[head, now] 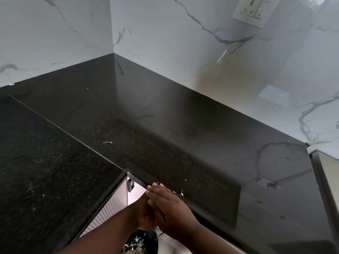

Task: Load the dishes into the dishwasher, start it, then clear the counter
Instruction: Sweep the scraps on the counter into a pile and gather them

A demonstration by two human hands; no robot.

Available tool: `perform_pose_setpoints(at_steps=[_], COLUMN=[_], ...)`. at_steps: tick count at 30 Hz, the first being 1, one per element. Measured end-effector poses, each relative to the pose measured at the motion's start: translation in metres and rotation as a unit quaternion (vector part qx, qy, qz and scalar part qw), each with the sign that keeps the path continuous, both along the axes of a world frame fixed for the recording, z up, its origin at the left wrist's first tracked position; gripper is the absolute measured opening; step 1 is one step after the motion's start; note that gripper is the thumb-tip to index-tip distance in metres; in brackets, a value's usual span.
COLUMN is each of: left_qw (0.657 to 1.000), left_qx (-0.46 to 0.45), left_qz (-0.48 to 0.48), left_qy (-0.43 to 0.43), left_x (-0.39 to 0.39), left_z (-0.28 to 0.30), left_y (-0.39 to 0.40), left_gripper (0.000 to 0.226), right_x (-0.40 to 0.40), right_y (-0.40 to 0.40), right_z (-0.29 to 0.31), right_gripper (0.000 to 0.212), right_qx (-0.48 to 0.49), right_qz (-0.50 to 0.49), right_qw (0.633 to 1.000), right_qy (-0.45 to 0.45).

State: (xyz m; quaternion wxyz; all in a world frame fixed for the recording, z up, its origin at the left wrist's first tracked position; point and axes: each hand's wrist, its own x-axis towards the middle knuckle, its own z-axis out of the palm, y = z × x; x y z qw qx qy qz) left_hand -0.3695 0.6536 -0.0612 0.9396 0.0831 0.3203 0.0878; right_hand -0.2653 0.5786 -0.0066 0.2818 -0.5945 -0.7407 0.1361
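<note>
The black speckled counter (165, 125) runs in an L along two marble walls and carries no dishes. My right hand (170, 202) lies flat with its fingers together on the counter's front edge, by the inner corner. Pale crumbs (181, 193) sit just beside its fingers, and a few more crumbs (188, 180) lie a little farther in. My left hand (145, 215) is cupped just below the edge, pressed against the right hand and partly hidden by it. What lies in its palm does not show. No dishwasher is in view.
A bin lined with a black bag (141, 241) holding pale scraps stands on the floor under my hands. A ribbed white cabinet front (111, 204) with a dark handle (130, 184) sits below the counter corner. A wall socket (255, 10) is at the upper right. Another pale speck (107, 142) lies mid-counter.
</note>
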Motion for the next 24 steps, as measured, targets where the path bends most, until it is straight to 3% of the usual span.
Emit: perform_pose_setpoints(at_steps=[3, 6, 8, 11, 14, 19, 21, 24], left_qw=[0.998, 0.996, 0.995, 0.994, 0.994, 0.995, 0.997, 0.997], left_qx=[0.009, 0.013, 0.038, 0.034, 0.055, 0.062, 0.046, 0.047], left_qz=[-0.035, -0.064, -0.089, -0.098, -0.092, -0.069, -0.034, 0.028], left_qy=[-0.048, -0.053, -0.039, -0.023, -0.004, 0.037, 0.045, 0.052], left_x=[-0.001, 0.006, 0.009, 0.010, 0.009, 0.004, 0.006, 0.008], left_z=[0.009, 0.021, 0.022, 0.022, 0.020, 0.022, 0.019, 0.019], left_y=[0.000, 0.002, 0.003, 0.002, 0.000, -0.002, -0.002, -0.003], left_gripper=[0.047, 0.046, 0.064, 0.067, 0.060, 0.043, 0.038, 0.046], right_x=[0.001, 0.021, 0.039, 0.059, 0.047, 0.011, 0.000, -0.011], right_y=[-0.002, -0.001, 0.001, -0.003, -0.008, -0.008, -0.010, -0.018], right_z=[-0.001, 0.009, 0.022, 0.026, 0.024, 0.026, 0.020, 0.022], right_gripper=[0.034, 0.038, 0.050, 0.074, 0.088, 0.087, 0.082, 0.075], right_qx=[0.048, 0.066, 0.005, -0.178, -0.245, -0.244, -0.204, -0.221], right_qz=[-0.009, -0.113, -0.206, -0.265, -0.231, -0.150, -0.120, -0.058], right_qw=[0.997, 0.988, 0.978, 0.944, 0.924, 0.941, 0.946, 0.956], right_qy=[0.054, 0.088, 0.041, -0.084, -0.179, -0.182, -0.221, -0.185])
